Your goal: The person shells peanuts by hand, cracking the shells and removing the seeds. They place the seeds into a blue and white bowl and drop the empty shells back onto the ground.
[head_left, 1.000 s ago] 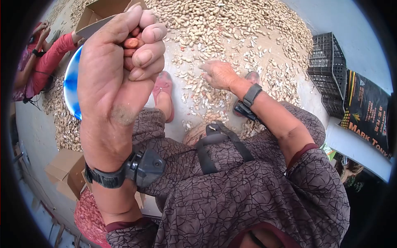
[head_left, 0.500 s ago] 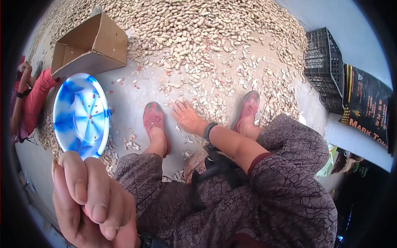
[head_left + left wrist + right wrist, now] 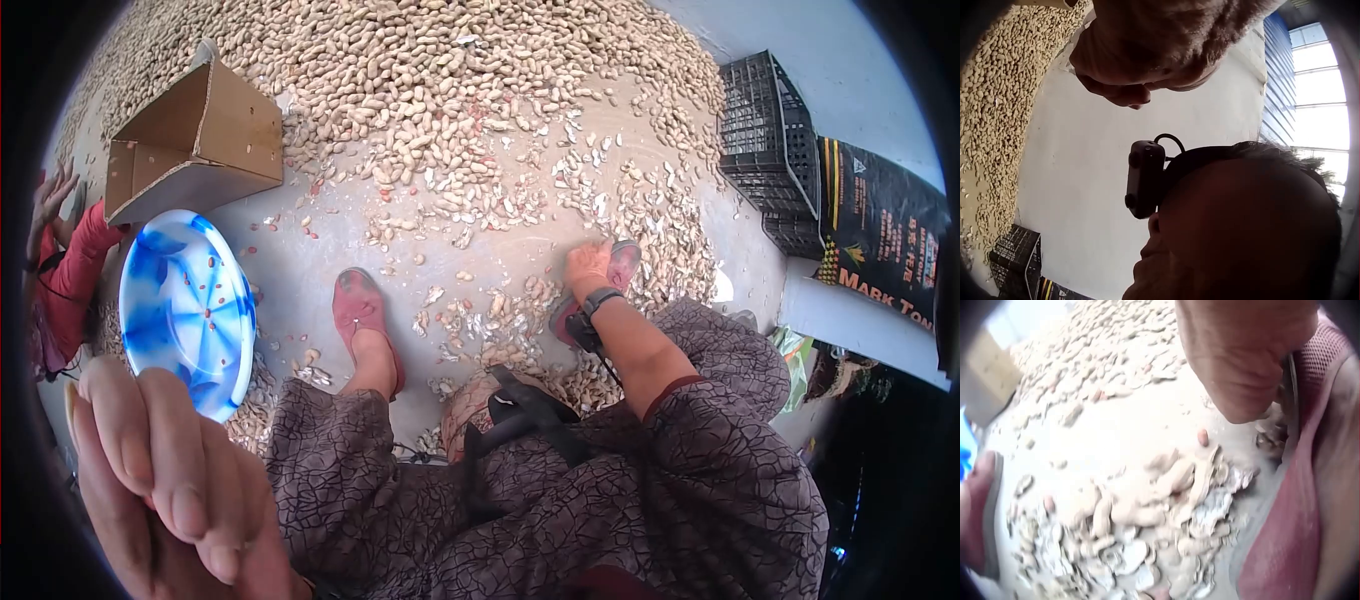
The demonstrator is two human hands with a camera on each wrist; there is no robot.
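Large in the lower left of the head view, the left hand [image 3: 175, 480] is raised with its fingers curled in; a bit of red kernel shows between them. The left wrist view has this hand [image 3: 1154, 47] at the top, its palm hidden. Down beside the right shoe [image 3: 622, 262], the right hand [image 3: 588, 268] reaches to the floor, fingertips hidden. In the right wrist view, the back of that hand [image 3: 1247, 359] is close to the shoe [image 3: 1288, 531]; a loose red kernel [image 3: 1203, 437] and broken shells [image 3: 1135, 553] lie nearby.
A blue-and-white basin [image 3: 160, 300] holds several kernels. Behind it is an open cardboard box [image 3: 240, 125]. Peanuts [image 3: 430, 60] spread across the back. Black crates [image 3: 755, 140] and a printed bag [image 3: 880, 220] stand right; another person's red sleeve or trouser [image 3: 80, 265] shows left.
The left hand has moved down and left in the head view, its kernels now mostly hidden. The right hand went left towards the left shoe, then back right to the right shoe.
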